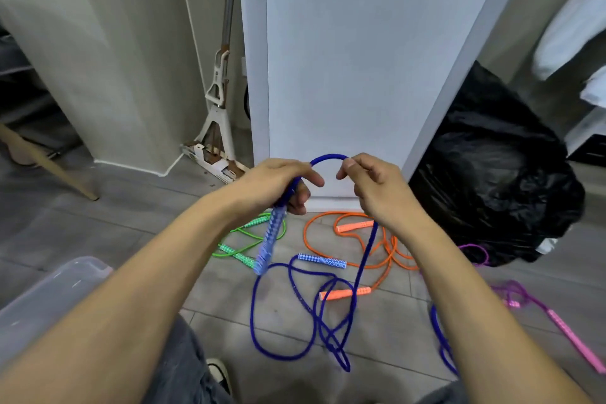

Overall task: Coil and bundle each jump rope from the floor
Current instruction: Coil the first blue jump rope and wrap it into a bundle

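On the floor (131, 233) most of the blue jump rope (252, 305) sprawls tangled, so you seem on its first loop. Your left hand (275, 184) grips the cord above the dangling handle (269, 241); your right hand (373, 188) pinches the arch. Next, draw slack up evenly.

grey tile floor (131, 226), soft even light. tall white panel (360, 59) dead ahead, beige wall (114, 59) left of it. mop (218, 102) leaning in the gap between. black bag (492, 157) right, against the panel's edge. clear bin (49, 298) bottom left, wooden leg (49, 167) far left.
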